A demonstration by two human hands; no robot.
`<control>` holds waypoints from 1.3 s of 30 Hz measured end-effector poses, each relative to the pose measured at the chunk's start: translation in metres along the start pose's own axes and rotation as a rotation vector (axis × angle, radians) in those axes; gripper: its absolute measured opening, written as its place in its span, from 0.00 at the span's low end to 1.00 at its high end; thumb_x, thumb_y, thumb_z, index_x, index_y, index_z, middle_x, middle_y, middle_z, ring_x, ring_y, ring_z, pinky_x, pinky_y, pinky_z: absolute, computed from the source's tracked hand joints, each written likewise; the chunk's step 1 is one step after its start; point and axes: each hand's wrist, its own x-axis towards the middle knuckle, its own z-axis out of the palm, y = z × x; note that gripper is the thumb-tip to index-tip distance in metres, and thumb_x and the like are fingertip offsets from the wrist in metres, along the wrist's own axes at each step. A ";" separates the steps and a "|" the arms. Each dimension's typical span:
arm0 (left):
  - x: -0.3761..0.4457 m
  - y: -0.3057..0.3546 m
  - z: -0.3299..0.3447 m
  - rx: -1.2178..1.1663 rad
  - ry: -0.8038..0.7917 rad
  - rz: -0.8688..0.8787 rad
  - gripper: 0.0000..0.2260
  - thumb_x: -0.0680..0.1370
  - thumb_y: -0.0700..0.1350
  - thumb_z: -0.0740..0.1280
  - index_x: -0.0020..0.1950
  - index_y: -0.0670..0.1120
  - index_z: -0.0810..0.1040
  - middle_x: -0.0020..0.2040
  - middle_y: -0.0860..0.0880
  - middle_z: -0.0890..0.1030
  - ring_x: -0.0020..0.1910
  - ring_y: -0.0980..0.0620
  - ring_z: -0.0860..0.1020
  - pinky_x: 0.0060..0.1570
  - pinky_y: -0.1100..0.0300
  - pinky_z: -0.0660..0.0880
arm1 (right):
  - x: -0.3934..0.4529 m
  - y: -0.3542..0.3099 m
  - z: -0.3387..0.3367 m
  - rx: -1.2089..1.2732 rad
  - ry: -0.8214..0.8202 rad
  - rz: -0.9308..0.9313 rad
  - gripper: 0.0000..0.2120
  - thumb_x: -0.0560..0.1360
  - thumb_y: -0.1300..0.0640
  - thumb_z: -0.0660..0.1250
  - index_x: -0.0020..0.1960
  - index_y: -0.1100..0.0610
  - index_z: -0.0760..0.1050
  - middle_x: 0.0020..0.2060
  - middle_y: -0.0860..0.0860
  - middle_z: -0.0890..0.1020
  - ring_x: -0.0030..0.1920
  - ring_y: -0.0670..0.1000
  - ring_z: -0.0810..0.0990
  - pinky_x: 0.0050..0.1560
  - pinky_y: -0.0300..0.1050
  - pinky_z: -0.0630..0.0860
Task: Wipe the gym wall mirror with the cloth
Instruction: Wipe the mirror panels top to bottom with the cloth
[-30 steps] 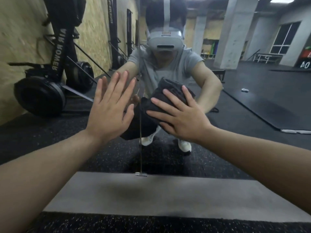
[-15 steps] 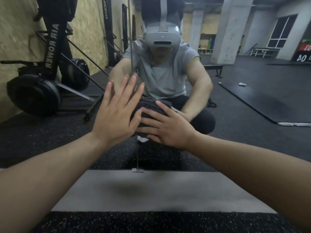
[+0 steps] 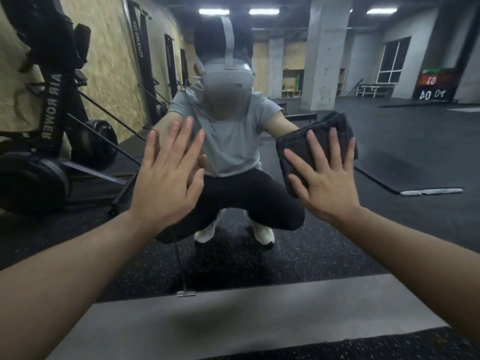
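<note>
Nearest, the right hand (image 3: pixel 327 178) lies flat with fingers straight and spread, pressing the dark folded cloth (image 3: pixel 318 141) against the mirror (image 3: pixel 389 152); the cloth shows above and to the left of its fingers. Left of that, the left hand (image 3: pixel 167 175) rests open and bare on the glass. Beyond, a reflected crouching person (image 3: pixel 228 141) and a rower (image 3: pixel 52 105)
</note>
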 end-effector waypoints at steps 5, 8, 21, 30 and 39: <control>-0.006 -0.021 -0.009 0.008 0.009 -0.031 0.28 0.84 0.51 0.51 0.83 0.44 0.57 0.84 0.43 0.53 0.83 0.44 0.51 0.80 0.39 0.46 | 0.026 -0.048 0.007 0.026 0.005 -0.032 0.25 0.86 0.41 0.54 0.81 0.41 0.58 0.81 0.53 0.57 0.80 0.69 0.53 0.75 0.77 0.44; -0.011 -0.037 -0.017 0.005 0.004 -0.087 0.28 0.84 0.51 0.52 0.84 0.44 0.57 0.84 0.43 0.52 0.83 0.45 0.50 0.80 0.38 0.47 | 0.054 -0.097 0.011 0.052 0.030 -0.152 0.23 0.84 0.41 0.59 0.79 0.41 0.65 0.80 0.51 0.63 0.80 0.65 0.59 0.76 0.76 0.48; -0.011 -0.056 -0.035 -0.011 -0.099 -0.054 0.29 0.84 0.52 0.50 0.84 0.44 0.54 0.84 0.43 0.51 0.83 0.46 0.50 0.80 0.40 0.51 | 0.094 -0.184 0.027 0.109 -0.066 -0.571 0.23 0.81 0.42 0.64 0.73 0.48 0.74 0.75 0.51 0.73 0.79 0.58 0.62 0.80 0.66 0.50; 0.045 -0.016 -0.027 0.025 -0.038 0.044 0.28 0.84 0.53 0.51 0.84 0.46 0.56 0.84 0.43 0.52 0.84 0.45 0.49 0.81 0.40 0.46 | 0.089 -0.027 -0.017 0.022 0.016 -0.238 0.24 0.84 0.39 0.58 0.79 0.39 0.64 0.80 0.49 0.64 0.81 0.60 0.57 0.79 0.69 0.51; 0.090 -0.004 -0.045 -0.019 -0.001 -0.027 0.29 0.84 0.54 0.50 0.84 0.47 0.55 0.85 0.45 0.51 0.83 0.50 0.46 0.81 0.46 0.40 | 0.061 0.039 -0.026 -0.005 0.035 0.249 0.27 0.84 0.41 0.55 0.81 0.44 0.60 0.82 0.57 0.57 0.81 0.67 0.51 0.76 0.76 0.48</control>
